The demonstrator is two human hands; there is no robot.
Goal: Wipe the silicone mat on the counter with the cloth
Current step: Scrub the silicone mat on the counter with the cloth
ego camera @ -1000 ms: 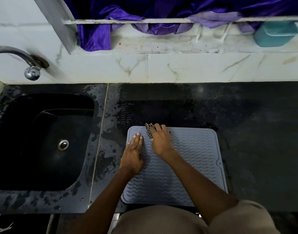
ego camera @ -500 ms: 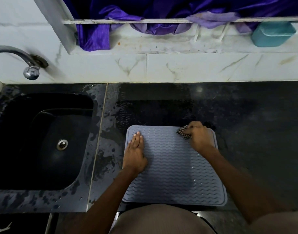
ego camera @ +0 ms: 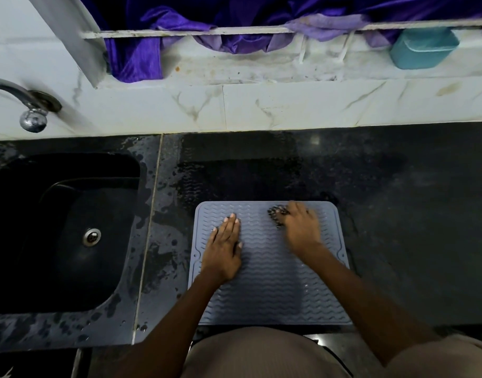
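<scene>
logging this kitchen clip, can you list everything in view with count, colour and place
silicone mat: 1, grey-blue, wavy ribs, flat on counter near front edge
cloth: 1, dark patterned, on mat's far right part, in right hand's grip
counter: 1, black stone, wet patches
sink: 1, black, left of mat, metal drain
tap: 1, chrome, on wall above sink
wall tiles: white marbled, behind counter
fabric: purple, draped over ledge rail
container: 1, teal, ledge, far right
left hand: flat on mat's left part
right hand: grips cloth, blurred
</scene>
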